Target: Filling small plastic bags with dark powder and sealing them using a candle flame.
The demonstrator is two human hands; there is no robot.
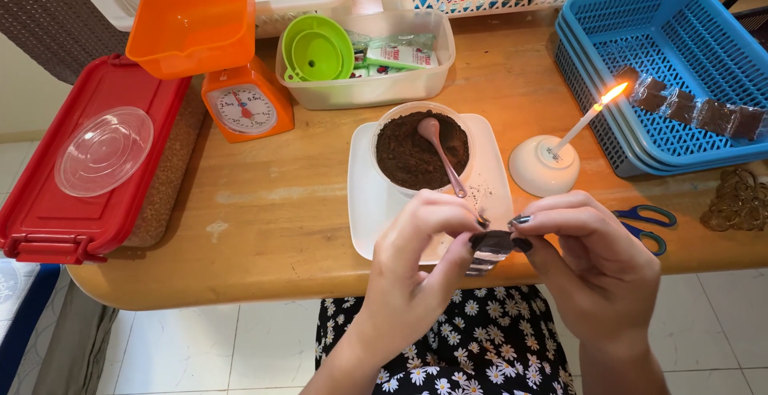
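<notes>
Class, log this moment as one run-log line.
left hand: pinching small dark packet | right hand: pinching same packet | nearby: lit candle, cup of brown powder with spoon

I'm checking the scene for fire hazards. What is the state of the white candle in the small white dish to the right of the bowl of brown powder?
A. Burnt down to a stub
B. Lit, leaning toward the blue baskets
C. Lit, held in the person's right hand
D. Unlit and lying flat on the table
B: the candle stands tilted in its white dish, its flame burning close to the edge of the blue baskets.
</notes>
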